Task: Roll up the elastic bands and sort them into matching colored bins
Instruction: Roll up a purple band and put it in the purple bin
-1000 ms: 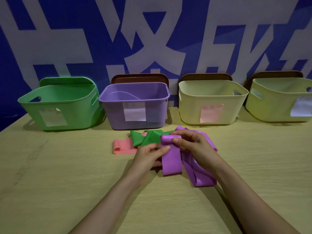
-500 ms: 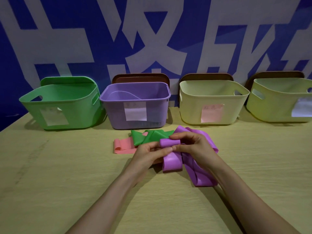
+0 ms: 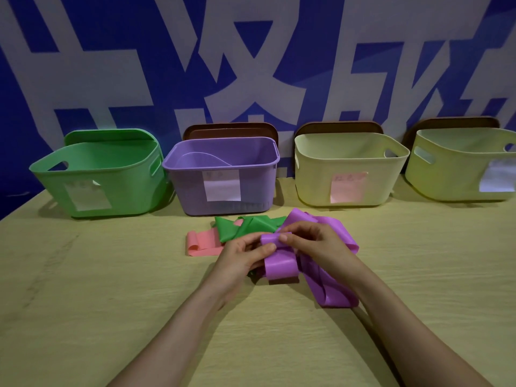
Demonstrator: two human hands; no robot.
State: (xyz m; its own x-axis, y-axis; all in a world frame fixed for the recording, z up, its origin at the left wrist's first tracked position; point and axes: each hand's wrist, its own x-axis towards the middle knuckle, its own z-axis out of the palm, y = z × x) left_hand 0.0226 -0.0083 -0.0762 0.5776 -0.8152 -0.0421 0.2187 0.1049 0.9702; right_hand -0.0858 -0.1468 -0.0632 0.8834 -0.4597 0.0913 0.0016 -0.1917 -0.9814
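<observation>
Two bare forearms reach from the near edge over the light wooden table and meet near its middle. The left hand and the right hand both hold the purple elastic band. The fingers and thumbs of both hands are curled and pinch a small rolled part at the upper end of the band, one hand at each side of the roll. Below the roll a flat loop of the band hangs down to the table between the hands. The rest lies in loose folds under and around the right hand, with one long fold beside the right wrist. Just behind the left hand lies a green elastic band, crumpled in pointed folds. It rests partly on a pink elastic band, which lies flat with its left end curled up. Farther back four bins stand in a row: a green bin at the left, then a purple bin, a cream bin with a pink label, and a yellow-green bin with a white label. Behind the bins lean a green lid and brown lids. Behind all is a blue wall with large white characters.
</observation>
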